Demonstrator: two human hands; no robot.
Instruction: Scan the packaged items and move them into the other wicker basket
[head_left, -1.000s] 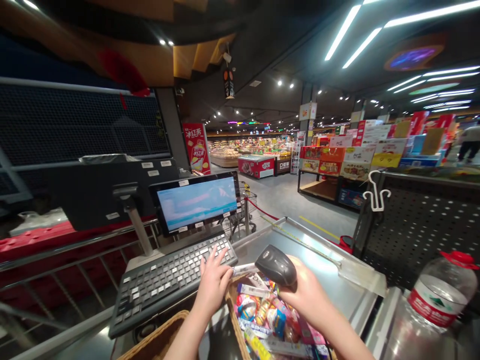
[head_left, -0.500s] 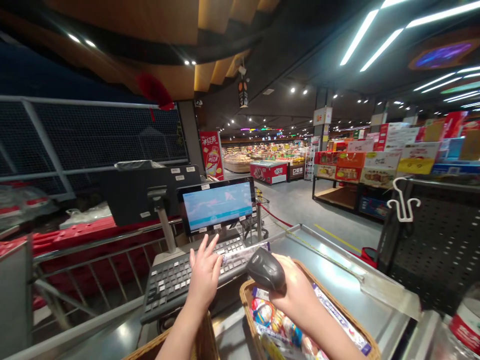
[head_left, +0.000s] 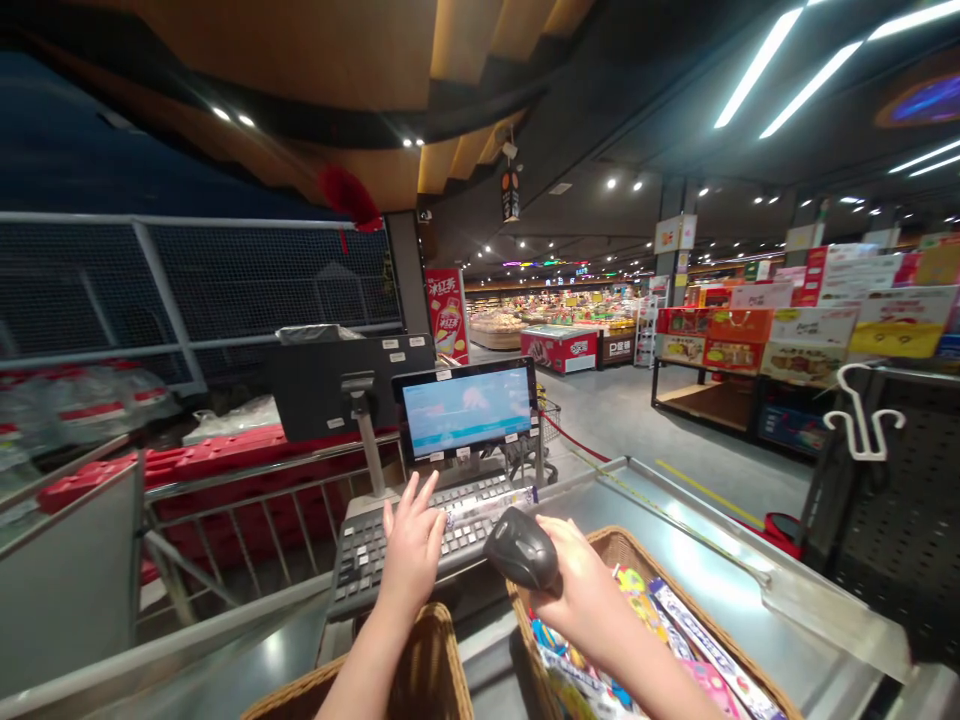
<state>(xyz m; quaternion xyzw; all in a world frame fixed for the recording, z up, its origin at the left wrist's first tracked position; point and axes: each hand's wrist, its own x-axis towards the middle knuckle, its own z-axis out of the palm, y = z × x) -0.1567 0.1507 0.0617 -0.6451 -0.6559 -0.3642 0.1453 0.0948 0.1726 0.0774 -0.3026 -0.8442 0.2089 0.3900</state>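
1. Below the left hand [head_left: 411, 560] and its forearm is a brown woven basket [head_left: 454, 655], its inside mostly hidden. Its weave should be light and slightly springy, best held by the rim.
2. Beneath the left fingers, and showing to either side of them, is a black keyboard with pale keys [head_left: 360, 560].
3. The left fingers are spread, index and middle reaching forward over the keys. Whether they grip anything I cannot tell.
4. Just right of the left thumb is a long, thin, clear-and-purple packet [head_left: 491, 505], one end by the thumb and the rest reaching above the scanner. It is probably light and slick, best pinched near an end.
5. At the right fingers is a black, rounded plastic handheld scanner [head_left: 521, 550]. It looks rigid, smooth and fairly light; the narrow grip behind the head seems the sound hold, though a knock could harm it.
6. The right hand [head_left: 574, 585] is wrapped closed round that grip, the fingers partly hidden.
7. Below and right of the right fingers, a second brown woven basket [head_left: 619, 545] holds bright wrapped sweets [head_left: 641, 600], likely slippery. Farther right extends the silver metal surface [head_left: 686, 530].
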